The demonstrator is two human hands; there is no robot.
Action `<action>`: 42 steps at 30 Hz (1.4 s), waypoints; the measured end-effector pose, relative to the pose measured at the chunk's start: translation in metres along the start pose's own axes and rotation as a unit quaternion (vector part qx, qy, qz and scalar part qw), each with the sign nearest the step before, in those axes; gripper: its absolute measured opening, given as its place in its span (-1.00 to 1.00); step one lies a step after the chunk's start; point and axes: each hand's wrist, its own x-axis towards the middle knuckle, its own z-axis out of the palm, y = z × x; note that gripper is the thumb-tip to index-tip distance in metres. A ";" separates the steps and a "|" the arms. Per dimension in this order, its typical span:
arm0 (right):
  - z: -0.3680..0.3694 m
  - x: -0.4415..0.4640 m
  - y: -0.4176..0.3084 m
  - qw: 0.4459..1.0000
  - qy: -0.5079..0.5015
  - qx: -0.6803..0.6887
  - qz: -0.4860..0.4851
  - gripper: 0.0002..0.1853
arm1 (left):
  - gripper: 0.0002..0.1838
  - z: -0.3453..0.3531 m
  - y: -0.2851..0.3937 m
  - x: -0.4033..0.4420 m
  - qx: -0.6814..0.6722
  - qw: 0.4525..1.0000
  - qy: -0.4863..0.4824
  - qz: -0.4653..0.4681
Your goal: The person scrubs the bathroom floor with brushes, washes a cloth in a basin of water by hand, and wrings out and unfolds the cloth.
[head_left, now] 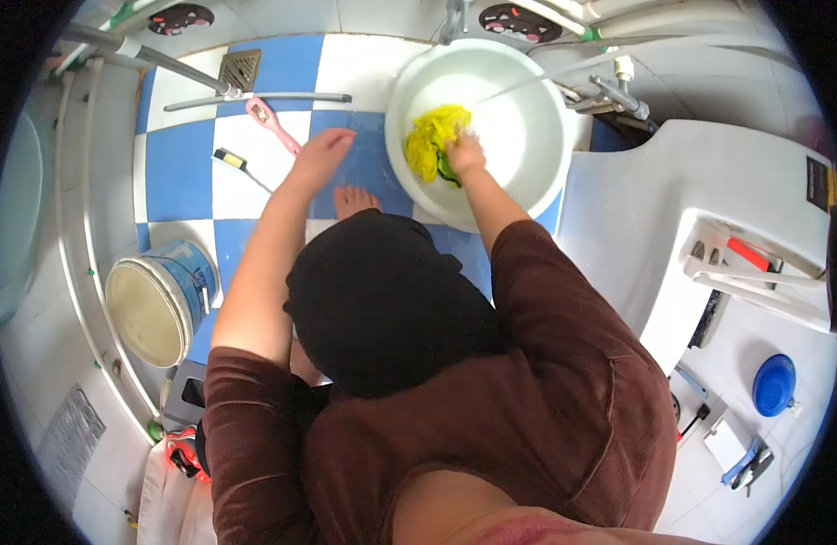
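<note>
Blue-and-white tiled floor (178, 182): the working surface, on which the main vessel stands. White basin (528, 136): set on the floor in front of the person, toward the right; a thin pale line, either water or a hose, reaches over it from the upper right. Blue bucket (198, 271): well apart from the basin, on the person's left. Yellow cloth (427, 143): a crumpled bundle with a dark green part along its lower edge, lying inside the basin against its left side. Right hand (467, 154): inside the basin, fingers closed on the cloth's right edge. Left hand (323, 157): outside the basin, above the floor, fingers extended and close together; nothing is seen in it, though the palm is hidden. Pink brush (271, 124): on the floor, its lower end beside the left hand; contact cannot be determined. Small brush (229, 160): farther left, bristles pale yellow.

The step in hand is judged to be handling the cloth within the basin. The next move would call for a firm grip on the loose folds, kept inside the rim; the left hand appears free to assist.
</note>
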 end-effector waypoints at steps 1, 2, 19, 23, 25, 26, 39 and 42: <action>0.004 -0.007 -0.012 0.999 -0.011 0.025 -0.025 -0.53 | -0.63 0.010 0.003 0.008 0.039 0.999 -0.023 0.022; 0.004 -0.013 -0.022 0.990 0.015 0.122 -0.075 -0.63 | -0.63 0.019 0.006 0.014 0.078 0.995 -0.044 0.043; -0.039 0.002 0.023 0.963 0.103 0.139 0.207 -0.67 | -0.61 0.029 0.026 0.027 0.210 0.974 -0.080 0.008; -0.007 0.002 0.026 0.995 -0.085 -0.002 -0.055 -0.67 | -0.62 0.014 0.004 0.035 0.243 0.960 0.030 0.133; 0.001 0.007 0.034 0.986 -0.147 0.079 -0.026 -0.65 | -0.59 -0.015 0.055 0.021 0.230 0.967 -0.009 0.107; -0.009 -0.003 0.030 0.989 -0.110 0.093 -0.039 -0.64 | -0.56 -0.027 0.082 0.013 0.223 0.970 -0.026 0.095; -0.252 -0.095 -0.052 0.921 -0.010 0.377 -0.095 -0.67 | -0.64 0.087 0.304 -0.026 -0.022 0.980 0.122 0.155; -0.256 -0.113 -0.060 0.924 -0.056 0.372 -0.063 -0.64 | -0.67 0.131 0.243 -0.007 -0.130 0.987 0.085 0.049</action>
